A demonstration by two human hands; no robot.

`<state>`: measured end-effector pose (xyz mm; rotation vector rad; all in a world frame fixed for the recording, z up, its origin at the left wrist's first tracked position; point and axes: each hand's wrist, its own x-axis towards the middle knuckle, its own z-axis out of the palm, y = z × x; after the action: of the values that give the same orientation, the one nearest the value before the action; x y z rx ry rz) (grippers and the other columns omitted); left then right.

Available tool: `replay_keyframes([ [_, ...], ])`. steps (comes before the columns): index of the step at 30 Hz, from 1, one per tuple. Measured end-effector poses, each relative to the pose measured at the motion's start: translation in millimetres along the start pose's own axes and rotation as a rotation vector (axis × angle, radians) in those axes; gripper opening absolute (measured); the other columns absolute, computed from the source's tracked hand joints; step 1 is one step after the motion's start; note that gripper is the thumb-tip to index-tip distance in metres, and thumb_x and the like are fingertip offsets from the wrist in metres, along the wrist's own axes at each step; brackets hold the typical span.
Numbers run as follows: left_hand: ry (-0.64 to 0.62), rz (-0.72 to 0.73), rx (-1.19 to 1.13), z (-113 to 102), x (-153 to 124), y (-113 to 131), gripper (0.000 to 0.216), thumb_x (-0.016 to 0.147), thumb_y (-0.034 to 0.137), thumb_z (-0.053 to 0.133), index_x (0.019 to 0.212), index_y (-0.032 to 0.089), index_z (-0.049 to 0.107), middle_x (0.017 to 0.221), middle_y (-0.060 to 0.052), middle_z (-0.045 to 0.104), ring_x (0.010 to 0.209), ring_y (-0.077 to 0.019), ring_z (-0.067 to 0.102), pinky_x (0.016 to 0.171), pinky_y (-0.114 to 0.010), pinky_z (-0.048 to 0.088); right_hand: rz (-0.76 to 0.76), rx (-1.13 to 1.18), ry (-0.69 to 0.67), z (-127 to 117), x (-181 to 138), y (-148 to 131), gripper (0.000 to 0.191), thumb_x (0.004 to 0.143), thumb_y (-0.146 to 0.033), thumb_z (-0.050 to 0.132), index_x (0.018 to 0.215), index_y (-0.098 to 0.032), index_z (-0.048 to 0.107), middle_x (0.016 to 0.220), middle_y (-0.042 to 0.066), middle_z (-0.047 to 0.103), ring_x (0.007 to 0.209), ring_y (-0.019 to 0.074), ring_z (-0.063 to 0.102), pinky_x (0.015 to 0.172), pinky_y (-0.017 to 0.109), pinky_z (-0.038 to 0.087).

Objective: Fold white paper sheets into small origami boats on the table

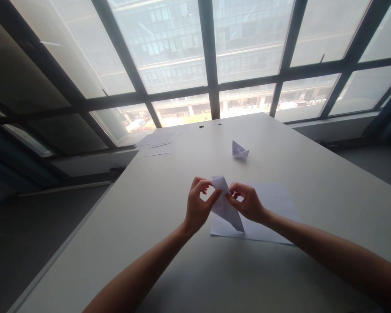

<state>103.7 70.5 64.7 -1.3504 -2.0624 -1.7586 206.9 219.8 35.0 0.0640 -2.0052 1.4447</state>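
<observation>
A folded piece of white paper (226, 204), pointed at its lower end, is held up above the table between both hands. My left hand (198, 204) pinches its upper left edge with thumb and fingers. My right hand (247, 202) pinches its right edge, fingers curled. Beneath them a flat white sheet (273, 208) lies on the grey table (150, 208). A finished paper boat (240, 150) stands farther back on the table, well beyond both hands.
Several loose white sheets (158, 145) lie at the table's far left corner. Two small round holes (201, 126) sit near the far edge. Large windows with dark frames (210, 56) rise behind the table. The floor drops away on the left.
</observation>
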Motion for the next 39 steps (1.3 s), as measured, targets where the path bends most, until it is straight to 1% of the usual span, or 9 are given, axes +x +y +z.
replay_keyframes([
  [4, -0.014, 0.012, -0.077, -3, 0, 8, 0.02, 0.082, 0.029, 0.075, 0.1, 0.024, 0.067, 0.093, -0.002, 0.057, 0.083, -0.0158, 0.053, 0.073, -0.029, 0.043, -0.227, -0.162, -0.008, -5, 3, -9, 0.011, 0.085, -0.015, 0.062, 0.076, -0.019, 0.061, 0.072, 0.001, 0.061, 0.061, 0.012, 0.053, 0.058, 0.026, 0.045],
  [9, -0.024, 0.019, -0.168, -5, 1, 17, 0.006, 0.083, 0.028, 0.073, 0.087, 0.023, 0.071, 0.087, -0.002, 0.054, 0.084, -0.0168, 0.053, 0.073, -0.03, 0.042, -0.402, -0.33, -0.011, -10, 7, -17, 0.01, 0.086, -0.012, 0.064, 0.086, -0.021, 0.067, 0.079, 0.003, 0.067, 0.073, 0.0153, 0.059, 0.065, 0.029, 0.048],
  [15, -0.074, -0.063, -0.193, -1, -2, 12, 0.01, 0.087, 0.032, 0.069, 0.084, 0.023, 0.073, 0.088, -0.003, 0.051, 0.083, -0.0165, 0.05, 0.071, -0.03, 0.041, -0.36, -0.346, 0.065, -8, 3, -7, 0.019, 0.088, -0.013, 0.062, 0.102, -0.023, 0.07, 0.089, 0.004, 0.069, 0.063, 0.0113, 0.058, 0.054, 0.024, 0.047],
  [20, -0.065, -0.083, -0.133, 2, -3, 8, 0.02, 0.091, 0.034, 0.063, 0.078, 0.021, 0.068, 0.089, -0.002, 0.053, 0.086, -0.0162, 0.051, 0.075, -0.03, 0.041, -0.343, -0.267, 0.025, -1, -2, 1, 0.016, 0.091, -0.017, 0.061, 0.102, -0.022, 0.072, 0.088, 0.006, 0.07, 0.072, 0.0144, 0.062, 0.063, 0.026, 0.05],
  [23, 0.031, -0.088, -0.052, 3, -4, 5, 0.015, 0.089, 0.034, 0.066, 0.084, 0.021, 0.063, 0.087, -0.001, 0.054, 0.082, -0.0153, 0.052, 0.074, -0.029, 0.041, -0.314, -0.254, 0.008, 3, -4, 2, 0.014, 0.092, -0.02, 0.06, 0.098, -0.022, 0.072, 0.086, 0.006, 0.07, 0.071, 0.0153, 0.062, 0.064, 0.028, 0.05],
  [26, 0.129, -0.006, 0.015, 3, -6, 2, 0.015, 0.086, 0.033, 0.07, 0.085, 0.021, 0.06, 0.083, 0.001, 0.056, 0.079, -0.0153, 0.053, 0.074, -0.03, 0.043, -0.286, -0.255, 0.005, 5, -5, 0, 0.014, 0.092, -0.021, 0.059, 0.096, -0.022, 0.073, 0.085, 0.007, 0.069, 0.07, 0.0156, 0.06, 0.062, 0.028, 0.048],
  [29, 0.081, 0.161, 0.067, 2, -9, -1, 0.012, 0.09, 0.033, 0.065, 0.084, 0.022, 0.065, 0.084, -0.002, 0.061, 0.082, -0.0176, 0.056, 0.076, -0.032, 0.046, -0.268, -0.262, 0.012, 5, -5, -3, 0.013, 0.092, -0.022, 0.059, 0.091, -0.021, 0.073, 0.078, 0.006, 0.066, 0.066, 0.015, 0.057, 0.059, 0.028, 0.046],
  [32, 0.071, 0.288, 0.117, 2, -11, -3, 0.011, 0.088, 0.032, 0.068, 0.095, 0.024, 0.07, 0.088, -0.004, 0.065, 0.087, -0.0194, 0.058, 0.079, -0.035, 0.048, -0.259, -0.28, 0.025, 4, -6, -4, 0.014, 0.091, -0.02, 0.06, 0.084, -0.02, 0.072, 0.071, 0.004, 0.062, 0.062, 0.014, 0.054, 0.058, 0.027, 0.044],
  [39, 0.046, 0.295, 0.164, 4, -14, -4, 0.006, 0.087, 0.021, 0.068, 0.092, 0.024, 0.069, 0.086, -0.003, 0.066, 0.085, -0.0183, 0.058, 0.078, -0.034, 0.047, -0.28, -0.277, 0.058, 3, -4, -3, 0.02, 0.09, -0.017, 0.06, 0.104, -0.023, 0.073, 0.08, 0.005, 0.067, 0.07, 0.0162, 0.061, 0.064, 0.029, 0.049],
])
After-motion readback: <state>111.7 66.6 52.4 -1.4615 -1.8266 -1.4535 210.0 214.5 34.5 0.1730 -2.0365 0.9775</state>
